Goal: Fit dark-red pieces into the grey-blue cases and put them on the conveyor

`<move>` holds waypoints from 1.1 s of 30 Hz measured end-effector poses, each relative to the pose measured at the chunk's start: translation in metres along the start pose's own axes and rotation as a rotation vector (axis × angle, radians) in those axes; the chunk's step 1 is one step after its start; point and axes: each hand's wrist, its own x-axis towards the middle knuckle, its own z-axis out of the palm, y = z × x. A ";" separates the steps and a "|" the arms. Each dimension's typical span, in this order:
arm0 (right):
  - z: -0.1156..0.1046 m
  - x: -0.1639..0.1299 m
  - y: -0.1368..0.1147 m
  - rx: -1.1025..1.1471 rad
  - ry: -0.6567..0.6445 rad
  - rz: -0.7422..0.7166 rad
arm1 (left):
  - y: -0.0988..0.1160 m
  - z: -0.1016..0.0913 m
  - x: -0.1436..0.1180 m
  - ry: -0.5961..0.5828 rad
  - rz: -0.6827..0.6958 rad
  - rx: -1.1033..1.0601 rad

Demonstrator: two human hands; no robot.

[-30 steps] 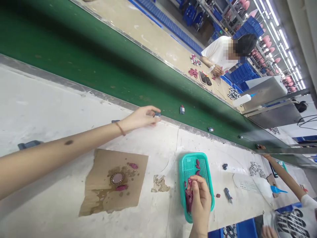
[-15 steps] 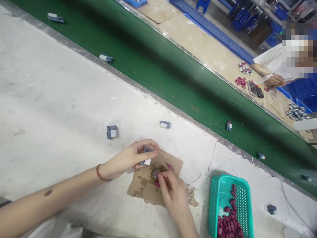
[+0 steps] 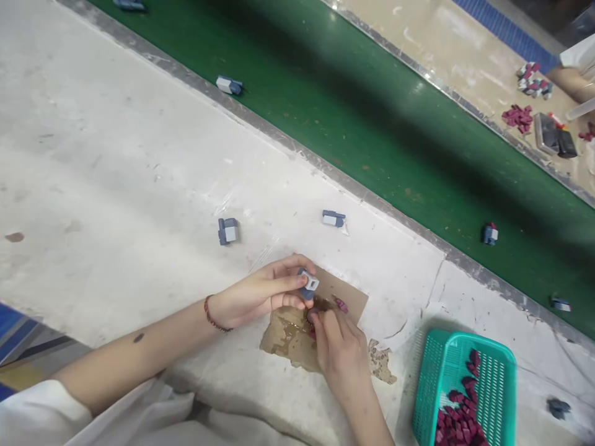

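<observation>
Left hand [image 3: 260,291]: fingers curled, thumb and fingertips pinching a small grey-blue part [image 3: 307,284] with a pale face, held just above the far edge of a stained cardboard scrap [image 3: 297,337] on the white bench [image 3: 116,186]. Right hand [image 3: 341,353]: fingers bent and drawn together, tips pressed down on the cardboard just below the held part; what lies under the tips is hidden (a dark red bit shows at their edge), so whether it grips anything cannot be told. A small dark red piece [image 3: 341,304] lies on the cardboard just beside the right fingers.

Teal mesh basket [image 3: 499,362], at the right of the hands and apart from them: holds a heap of dark red pieces [image 3: 458,424] gathered toward its near end. Two loose grey-blue parts [image 3: 227,230] [image 3: 333,218] rest on the bench beyond the hands. Green conveyor belt [image 3: 372,111], further out: carries several similar parts, well spaced, one with a red top [image 3: 489,233].
</observation>
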 end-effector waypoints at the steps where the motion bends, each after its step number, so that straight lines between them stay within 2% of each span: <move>1: 0.000 0.000 0.000 -0.003 -0.007 0.004 | 0.000 -0.001 0.000 -0.006 -0.003 0.002; 7: 0.002 -0.002 0.000 0.002 -0.040 0.015 | -0.001 -0.004 0.001 -0.016 0.005 0.071; 10: 0.001 -0.001 -0.001 0.027 -0.059 0.020 | -0.002 -0.005 0.002 -0.017 0.061 0.173; 15: 0.001 0.001 -0.003 0.036 -0.019 0.055 | -0.004 -0.004 0.001 0.026 0.138 0.352; 20: 0.003 -0.002 -0.003 0.122 0.006 0.091 | -0.011 -0.006 0.003 0.020 0.245 0.319; 22: 0.002 -0.004 0.000 0.247 -0.008 0.197 | -0.014 -0.006 0.004 0.044 0.294 0.298; 24: -0.002 -0.006 0.004 0.443 -0.022 0.374 | -0.016 -0.005 0.005 0.064 0.338 0.319; 27: -0.009 -0.007 0.007 0.759 0.051 0.622 | -0.020 -0.001 0.003 0.083 0.389 0.453; 30: -0.015 -0.004 0.006 0.999 0.200 0.714 | -0.023 0.002 -0.001 0.081 0.410 0.625; 33: -0.016 0.001 0.003 1.128 0.316 0.723 | -0.028 0.001 -0.005 0.040 0.485 0.793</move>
